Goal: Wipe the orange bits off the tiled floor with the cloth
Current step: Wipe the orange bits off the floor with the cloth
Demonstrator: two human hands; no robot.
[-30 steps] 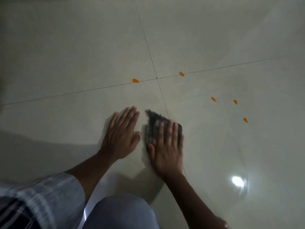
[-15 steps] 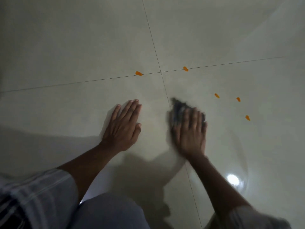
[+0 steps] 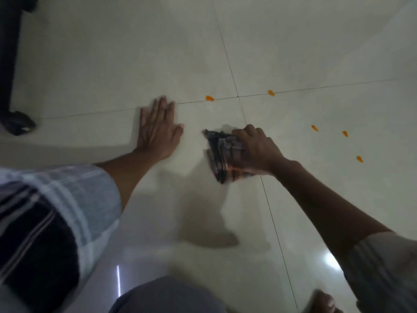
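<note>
now the right hand (image 3: 255, 150) grips the dark cloth (image 3: 222, 154), with its fingers curled over the bunched fabric, and the cloth touches the tiled floor (image 3: 112, 64) just left of the grout line that runs from far to near. the left hand (image 3: 158, 129) lies flat on the floor with straight fingers, holding nothing, to the left of the cloth and apart from it. five orange bits are on the floor. one orange bit (image 3: 209, 98) lies on the cross grout line, far from the cloth and a little right of the left fingertips. a second bit (image 3: 271, 93) lies on the same line, right of the tile crossing. three more bits (image 3: 314, 128) (image 3: 344, 133) (image 3: 359, 159) lie to the right of the right hand, well apart from the cloth. a black furniture leg (image 3: 10, 64) stands at the far left. a checked sleeve (image 3: 56, 211) covers the left arm near the camera.
</note>
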